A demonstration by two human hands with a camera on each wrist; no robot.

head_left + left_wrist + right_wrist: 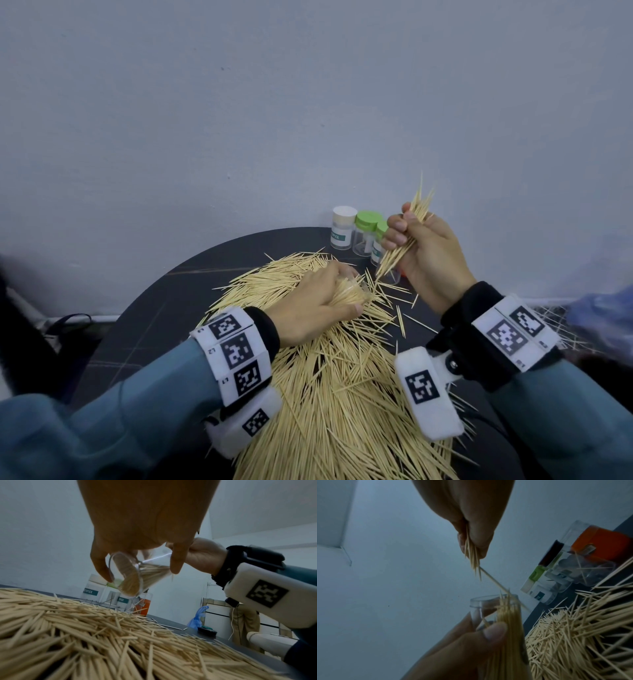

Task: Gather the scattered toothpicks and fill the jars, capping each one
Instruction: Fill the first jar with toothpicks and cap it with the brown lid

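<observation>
A big heap of loose toothpicks [329, 370] [85, 635] [583, 631] covers the dark round table [144, 308]. My left hand [318, 301] [137, 527] grips a clear open jar [130, 573] [494, 605] partly filled with toothpicks, tilted over the heap. My right hand [421, 246] [471, 527] holds a bundle of toothpicks [407, 236] [473, 559] above and to the right of the jar's mouth, tips pointing down toward it. At the table's back stand a white-capped jar [343, 228] and two green-capped jars [365, 233].
A clear uncapped jar [388, 275] stands below my right hand, next to something orange [604, 545]. A grey wall rises right behind the table. A blue plastic bag [199, 616] and a dark lid [206, 629] show at the right.
</observation>
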